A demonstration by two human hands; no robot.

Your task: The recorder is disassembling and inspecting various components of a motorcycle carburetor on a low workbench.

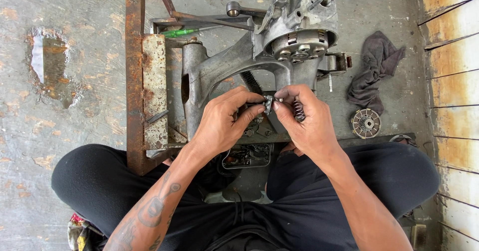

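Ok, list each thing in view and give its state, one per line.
Left hand: pinching a small metal part.
Right hand: pinching the same part, coil spring tucked under its fingers.
Engine case: resting on the rusty stand, clutch side exposed.
Grey rag: crumpled on the floor.
Round clutch piece: lying flat on the floor.
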